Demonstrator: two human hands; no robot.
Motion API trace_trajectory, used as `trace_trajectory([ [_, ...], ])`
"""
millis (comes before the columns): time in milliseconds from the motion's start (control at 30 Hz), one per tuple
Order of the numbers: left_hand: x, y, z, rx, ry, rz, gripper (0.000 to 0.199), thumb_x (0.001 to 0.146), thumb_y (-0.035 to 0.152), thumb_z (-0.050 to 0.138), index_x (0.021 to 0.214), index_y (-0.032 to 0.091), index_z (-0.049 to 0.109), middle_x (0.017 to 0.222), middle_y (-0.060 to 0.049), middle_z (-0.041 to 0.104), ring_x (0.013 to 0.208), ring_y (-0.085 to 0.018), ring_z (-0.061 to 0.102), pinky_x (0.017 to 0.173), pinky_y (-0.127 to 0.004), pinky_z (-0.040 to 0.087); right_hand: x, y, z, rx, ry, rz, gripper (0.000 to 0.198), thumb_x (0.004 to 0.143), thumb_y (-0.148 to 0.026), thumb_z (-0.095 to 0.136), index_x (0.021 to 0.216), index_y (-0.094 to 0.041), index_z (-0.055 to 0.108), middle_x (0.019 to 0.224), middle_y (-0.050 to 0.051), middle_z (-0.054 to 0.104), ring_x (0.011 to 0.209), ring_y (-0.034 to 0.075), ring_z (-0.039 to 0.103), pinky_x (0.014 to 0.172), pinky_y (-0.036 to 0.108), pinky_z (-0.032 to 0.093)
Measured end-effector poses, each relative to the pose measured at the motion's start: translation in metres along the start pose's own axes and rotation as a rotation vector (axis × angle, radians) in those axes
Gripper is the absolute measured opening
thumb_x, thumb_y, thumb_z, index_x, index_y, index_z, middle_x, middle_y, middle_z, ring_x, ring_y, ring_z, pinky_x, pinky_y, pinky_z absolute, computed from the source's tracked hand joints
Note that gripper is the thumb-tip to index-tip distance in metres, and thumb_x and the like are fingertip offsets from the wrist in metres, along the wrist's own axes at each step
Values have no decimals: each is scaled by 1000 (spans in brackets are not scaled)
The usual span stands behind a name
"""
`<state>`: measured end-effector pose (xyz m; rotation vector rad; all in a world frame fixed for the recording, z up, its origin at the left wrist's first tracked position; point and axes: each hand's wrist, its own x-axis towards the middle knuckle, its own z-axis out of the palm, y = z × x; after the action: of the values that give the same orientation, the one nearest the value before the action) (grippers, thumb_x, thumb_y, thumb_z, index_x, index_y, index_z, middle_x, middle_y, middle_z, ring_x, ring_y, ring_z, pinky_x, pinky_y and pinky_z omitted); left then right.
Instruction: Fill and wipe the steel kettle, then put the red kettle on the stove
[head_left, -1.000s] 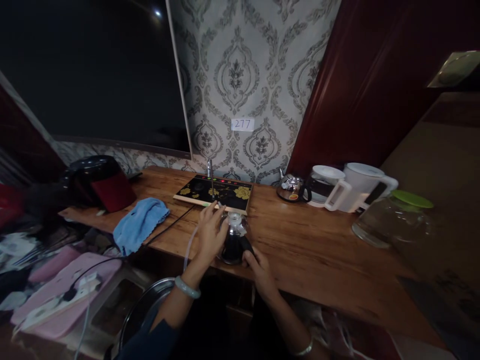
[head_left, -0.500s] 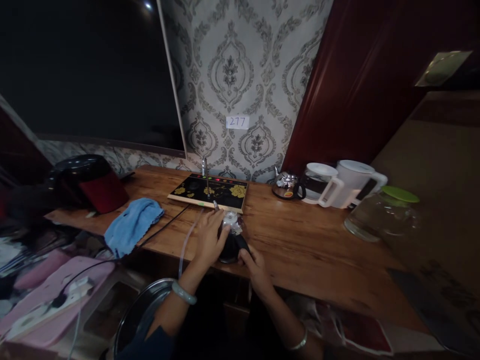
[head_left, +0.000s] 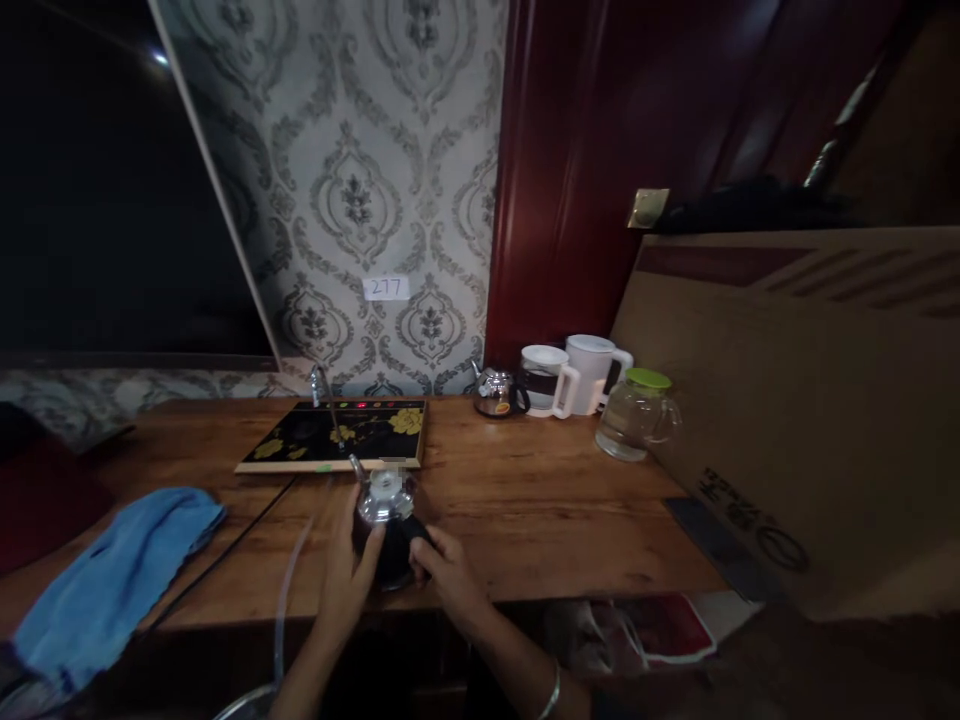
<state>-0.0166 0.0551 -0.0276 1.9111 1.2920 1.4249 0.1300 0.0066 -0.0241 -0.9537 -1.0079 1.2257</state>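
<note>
A small kettle [head_left: 387,500] with a shiny metal top, a pale lid and a dark lower body is held upright at the front edge of the wooden counter. My left hand [head_left: 352,560] is wrapped round its left side, thumb pressed on the body. My right hand [head_left: 442,570] grips its black handle. The kettle's spout points up and left, toward the black flowered electric tea stove [head_left: 352,430]. Above that stove curves a thin metal faucet [head_left: 318,390]. Whether the kettle's base touches the counter I cannot tell.
A second small kettle [head_left: 495,392], a white-lidded jug [head_left: 544,380], a white pitcher [head_left: 590,372] and a glass jug with a green lid [head_left: 636,415] stand at the back right. A blue towel [head_left: 124,575] lies left. A large cardboard box [head_left: 795,400] leans at right.
My view has swung to the right, showing more of the cardboard box. My left hand has moved from the kettle's top to lower on its side; my right hand stays on the handle.
</note>
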Motion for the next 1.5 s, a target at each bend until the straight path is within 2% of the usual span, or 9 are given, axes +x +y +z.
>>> trace_trajectory([
  [133,-14,-13,-1,-51,-23,-133,79,83,59,55,149,22,34,151,-12,44,143,-32,36,120,-52,27,6,6,7,-40,76,-23,44,67,-60,70,59,-21,51,48,-8,42,46,8,36,45,21,30],
  [367,-26,-27,0,-21,-25,-265,97,69,67,65,148,19,35,142,-16,52,131,-37,51,111,-55,40,6,2,14,-46,268,-78,36,67,-52,68,57,-19,56,53,-4,46,54,11,41,51,23,35],
  [500,-29,-26,10,-26,-24,-329,99,65,68,68,146,19,37,132,-16,61,121,-37,60,103,-54,48,4,0,4,-81,302,-95,33,67,-49,66,58,-19,57,56,-3,49,58,13,44,51,23,36],
  [667,-32,-16,34,-115,-49,-284,95,68,64,67,147,21,36,138,-15,57,127,-34,56,109,-50,43,1,4,-18,-152,391,-189,32,70,-48,65,58,-19,58,54,-4,49,56,12,43,52,23,37],
  [867,-31,-5,56,-174,-225,-208,90,79,58,61,152,20,24,154,-16,39,142,-32,38,117,-52,32,1,-5,-64,-195,499,-255,32,72,-48,66,58,-19,60,55,-3,51,57,13,44,52,23,39],
  [1000,-32,-7,56,-102,-238,-143,76,83,52,58,149,23,34,156,-11,39,146,-31,31,121,-53,25,5,-17,-102,-232,578,-275,37,68,-52,67,56,-18,60,53,-3,51,57,13,45,51,24,40],
  [1100,-33,-13,54,-53,-212,-118,68,84,51,57,144,24,43,152,-9,44,143,-32,36,121,-54,26,11,-25,-133,-269,623,-291,39,69,-54,67,57,-17,62,54,-2,52,57,13,45,51,24,39],
  [1300,-38,-27,56,8,-184,-130,62,85,53,52,141,25,46,148,-7,50,140,-31,42,120,-53,30,33,-39,-195,-331,737,-352,40,67,-54,66,63,-15,67,58,0,58,59,15,49,55,26,41],
  [1500,-37,-45,63,154,-207,-21,54,89,48,43,138,25,51,141,-7,57,132,-31,51,115,-55,37,62,-52,-253,-400,815,-376,44,65,-58,62,64,-15,68,58,1,60,58,16,50,56,27,41],
])
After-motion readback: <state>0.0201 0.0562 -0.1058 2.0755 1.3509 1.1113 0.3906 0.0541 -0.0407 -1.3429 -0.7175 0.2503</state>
